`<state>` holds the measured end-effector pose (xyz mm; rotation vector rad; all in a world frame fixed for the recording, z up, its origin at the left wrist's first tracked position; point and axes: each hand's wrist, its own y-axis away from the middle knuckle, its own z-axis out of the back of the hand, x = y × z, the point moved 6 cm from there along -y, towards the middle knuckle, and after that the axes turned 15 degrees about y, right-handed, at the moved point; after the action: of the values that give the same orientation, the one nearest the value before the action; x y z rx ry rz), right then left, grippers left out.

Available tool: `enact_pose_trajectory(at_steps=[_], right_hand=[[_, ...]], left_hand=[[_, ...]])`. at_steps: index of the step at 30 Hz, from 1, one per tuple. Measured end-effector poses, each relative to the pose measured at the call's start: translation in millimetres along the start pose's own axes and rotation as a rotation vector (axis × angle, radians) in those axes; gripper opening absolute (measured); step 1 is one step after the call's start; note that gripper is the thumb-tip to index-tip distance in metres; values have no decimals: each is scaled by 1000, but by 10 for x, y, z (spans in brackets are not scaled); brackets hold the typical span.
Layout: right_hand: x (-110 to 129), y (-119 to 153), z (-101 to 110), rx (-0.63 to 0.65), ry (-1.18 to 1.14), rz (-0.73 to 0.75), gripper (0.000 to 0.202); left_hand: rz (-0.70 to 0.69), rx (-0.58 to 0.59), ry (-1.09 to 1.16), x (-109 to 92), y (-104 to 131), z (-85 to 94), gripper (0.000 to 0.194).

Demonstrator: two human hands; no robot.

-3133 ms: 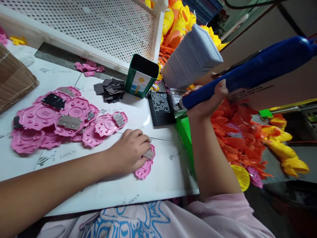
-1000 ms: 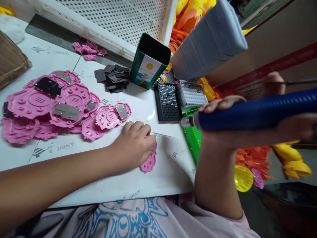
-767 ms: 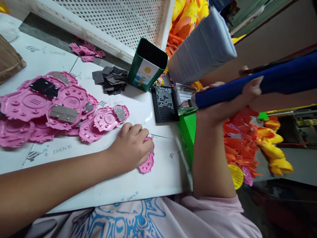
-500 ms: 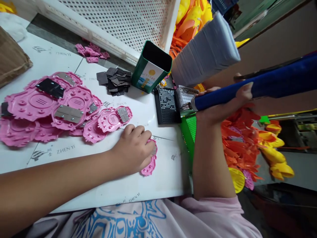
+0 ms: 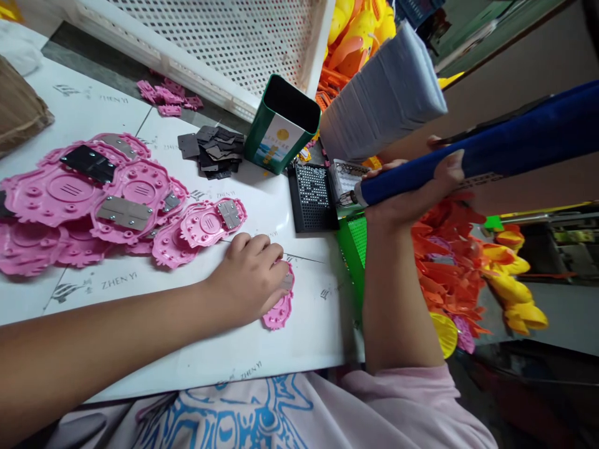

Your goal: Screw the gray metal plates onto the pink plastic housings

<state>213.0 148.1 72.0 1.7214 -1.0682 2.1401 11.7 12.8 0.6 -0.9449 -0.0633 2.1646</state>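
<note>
The perforated tray (image 5: 316, 199) lay right of the tin (image 5: 282, 128). The crate (image 5: 196, 84) stood behind the tin.

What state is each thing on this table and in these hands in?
Blue cylindrical power screwdriver: raised, held in the right hand.
Small pink plastic shell: flat, partly covered by the left hand.
Heaped pink plastic shells: overlapping, several with screwed-on plates.
Tall green labelled tin: upright, open.
Black perforated tray: partly filled.
Thin dark rectangular plates: loosely piled.
</note>
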Motion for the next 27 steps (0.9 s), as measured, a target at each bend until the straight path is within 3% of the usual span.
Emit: enact_pose_trajectory(at_steps=[7, 10, 13, 16, 21, 25, 27], right_hand=[[4, -44, 76, -27, -45, -68, 35], [189, 42, 175, 6, -106, -22, 37], [401, 264, 277, 146, -167, 10, 44], [524, 621, 296, 492, -193, -23, 47], [532, 1051, 459, 705, -300, -65, 53], [420, 1123, 521, 773, -280, -73, 57], [347, 1106, 552, 734, -296, -100, 60]], left_hand=[[23, 45, 30, 24, -8, -21, 23], [41, 77, 68, 21, 8, -25, 44], [27, 116, 32, -10, 32, -36, 77], [7, 186, -22, -36, 49, -71, 94], [2, 156, 10, -31, 34, -76, 81], [1, 119, 17, -22, 28, -74, 75], [-5, 115, 5, -27, 26, -66, 75]])
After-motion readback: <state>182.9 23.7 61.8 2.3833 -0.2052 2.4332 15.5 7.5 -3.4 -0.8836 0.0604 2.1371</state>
